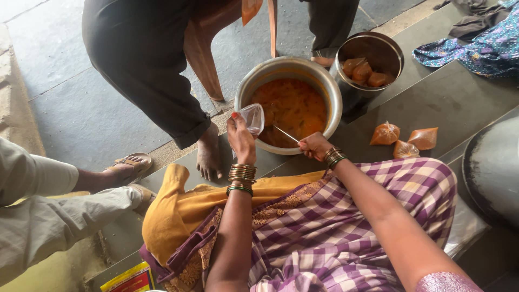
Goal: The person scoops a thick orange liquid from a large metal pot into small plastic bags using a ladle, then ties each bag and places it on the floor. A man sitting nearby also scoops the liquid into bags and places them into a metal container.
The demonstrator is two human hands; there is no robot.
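The left hand point(240, 138) pinches a small clear bag point(253, 118) at the near rim of the curry pot point(254, 81). The right hand point(314, 146), beside it, grips a thin ladle handle point(285, 133), its bowl hidden in the curry.

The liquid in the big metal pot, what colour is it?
Orange-brown, with darker specks, seen in the head view: the liquid fills the big metal pot.

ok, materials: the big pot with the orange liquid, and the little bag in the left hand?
Big pot: looks like metal, aluminium or steel, with a dull grey rim that has a soft sheen. Little bag in the left hand: thin clear plastic film, see-through and crinkled.
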